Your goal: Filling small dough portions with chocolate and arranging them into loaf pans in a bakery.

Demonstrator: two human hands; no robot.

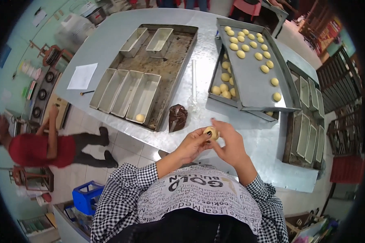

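Just past the near edge of the metal table, my left hand (192,145) and my right hand (230,141) come together around a small ball of pale dough (212,130). A dark spot shows on the dough, perhaps brown filling. My left fingers cup it from below and the side, while my right thumb and fingers close on it from the right. Beyond my hands lies a plastic bag of dark brown paste (178,117). To its left, one dough ball (140,118) sits at the near end of an oblong loaf tin (144,95).
The loaf tins stand on a large baking tray (178,56). At the right, a grey tray (255,95) of dough balls rests askew on another tray (220,96). More tins (305,135) stand farther right. A paper sheet (82,76) lies left; a person in red (42,150) is beyond the table.
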